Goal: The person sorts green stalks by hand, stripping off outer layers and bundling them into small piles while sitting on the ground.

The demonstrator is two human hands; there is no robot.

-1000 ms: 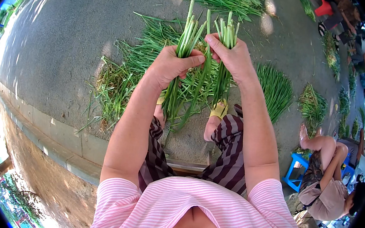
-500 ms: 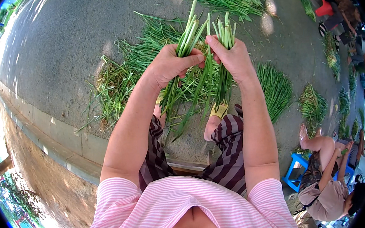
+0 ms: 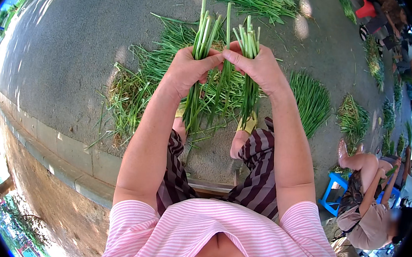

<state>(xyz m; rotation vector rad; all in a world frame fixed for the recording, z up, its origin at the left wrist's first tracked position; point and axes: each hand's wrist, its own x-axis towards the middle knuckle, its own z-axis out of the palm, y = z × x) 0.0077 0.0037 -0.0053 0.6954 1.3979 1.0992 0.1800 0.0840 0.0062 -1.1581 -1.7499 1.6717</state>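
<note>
So we've got two bunches of green stalks up in front of us: our left hand (image 3: 188,69) is wrapped tight around one bunch (image 3: 202,34), and our right hand (image 3: 254,66) is clamped on a second bunch (image 3: 248,41), with the thumbs nearly touching in the middle. Both bunches hang down over the loose heap (image 3: 145,88) spread on the pavement (image 3: 76,32) by our feet. Looks like we're only partway in, since that heap is still big and messy, while tidier piles (image 3: 313,99) sit off to the right. Another person (image 3: 371,214) sits nearby on a blue stool (image 3: 331,187).
</note>
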